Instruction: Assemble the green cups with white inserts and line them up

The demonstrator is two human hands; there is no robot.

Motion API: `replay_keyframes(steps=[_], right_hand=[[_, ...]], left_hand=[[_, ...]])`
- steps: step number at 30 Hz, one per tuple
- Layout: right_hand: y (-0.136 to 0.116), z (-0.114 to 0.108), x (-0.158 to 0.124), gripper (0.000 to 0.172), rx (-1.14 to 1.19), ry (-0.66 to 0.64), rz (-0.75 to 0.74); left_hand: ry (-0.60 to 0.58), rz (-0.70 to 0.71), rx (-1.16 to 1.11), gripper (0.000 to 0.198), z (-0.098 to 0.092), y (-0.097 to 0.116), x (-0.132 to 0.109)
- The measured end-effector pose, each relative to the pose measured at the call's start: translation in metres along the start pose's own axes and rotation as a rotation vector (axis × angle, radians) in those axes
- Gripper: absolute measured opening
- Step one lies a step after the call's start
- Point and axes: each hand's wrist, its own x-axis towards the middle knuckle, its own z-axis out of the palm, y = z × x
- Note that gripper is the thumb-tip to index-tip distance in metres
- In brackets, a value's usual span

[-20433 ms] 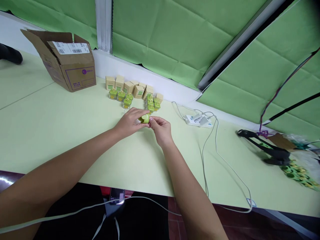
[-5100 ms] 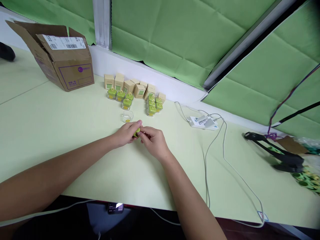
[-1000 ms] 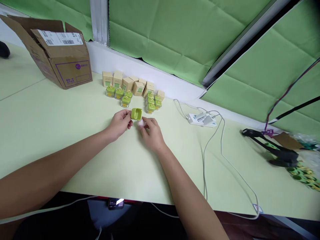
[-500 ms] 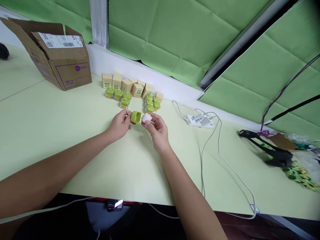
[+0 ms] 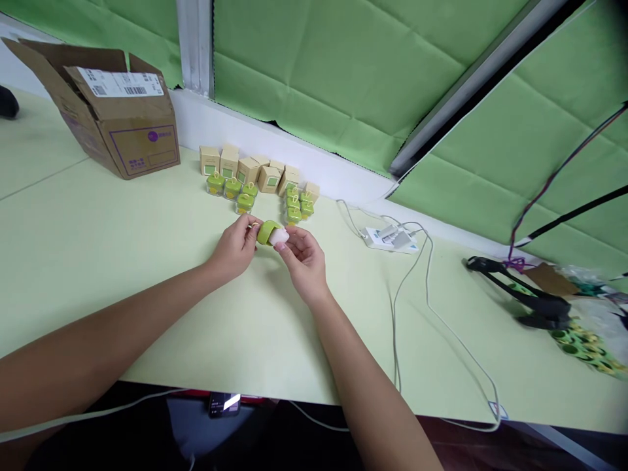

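My left hand [image 5: 236, 246] is closed on a hollow green cap [image 5: 266, 231], its opening turned to the right. Between the fingertips of my right hand [image 5: 305, 260] is a small white rounded piece [image 5: 279, 237], partly inside the cap's mouth. Both hands are raised over the pale table. Just beyond them stand small clear jars with green lids, one cluster [image 5: 244, 202] at the left and another [image 5: 294, 214] at the right.
Small kraft boxes [image 5: 269, 179] line the wall behind the jars. A large open carton [image 5: 142, 144] is at the far left. To the right lie a power strip [image 5: 391, 239] with white cables, a black stand-like object [image 5: 520, 294] and several green pieces [image 5: 583, 350].
My right hand has moved left, bringing the white piece from beside the green cap into its mouth. The cap has tilted slightly in my left hand.
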Motion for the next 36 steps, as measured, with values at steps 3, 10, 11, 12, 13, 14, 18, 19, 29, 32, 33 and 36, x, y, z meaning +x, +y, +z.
replay_keyframes(steps=[3,10,11,12,13,14,18,19,29,32,33,36], right_hand=[[0.000,0.002,-0.002,0.047,-0.006,-0.006,-0.003],[-0.001,0.005,-0.004,0.049,-0.015,0.024,0.012],[0.000,0.005,-0.003,0.050,-0.017,0.023,0.018],[0.000,0.005,-0.003,0.050,-0.018,0.020,0.024],[0.001,0.005,-0.003,0.051,-0.017,0.018,0.028],[0.001,0.005,-0.004,0.052,-0.017,0.016,0.030],[0.003,0.005,-0.005,0.051,-0.033,0.007,0.026],[0.003,0.005,-0.006,0.050,-0.041,0.007,0.020],[0.002,0.007,-0.009,0.043,-0.108,0.006,-0.033],[0.003,0.006,-0.009,0.041,-0.136,0.008,-0.060],[0.003,0.006,-0.009,0.040,-0.142,0.008,-0.063],[0.005,0.006,-0.009,0.040,-0.150,0.011,-0.060]], left_hand=[[-0.011,-0.016,-0.050,0.024,0.001,0.002,0.000],[-0.015,-0.093,-0.163,0.022,0.002,0.008,-0.001],[-0.011,-0.100,-0.171,0.022,0.002,0.008,-0.002],[-0.007,-0.106,-0.179,0.021,0.003,0.008,-0.002],[-0.005,-0.113,-0.190,0.021,0.003,0.008,-0.002],[-0.003,-0.123,-0.204,0.020,0.004,0.007,-0.002],[-0.010,-0.151,-0.270,0.017,0.006,0.004,-0.003],[-0.014,-0.154,-0.281,0.017,0.007,0.004,-0.003],[-0.014,-0.241,-0.384,0.018,0.011,0.002,-0.003],[-0.021,-0.252,-0.388,0.016,0.011,0.002,-0.004],[-0.019,-0.248,-0.386,0.016,0.011,0.002,-0.005],[-0.006,-0.230,-0.383,0.017,0.011,0.000,-0.006]])
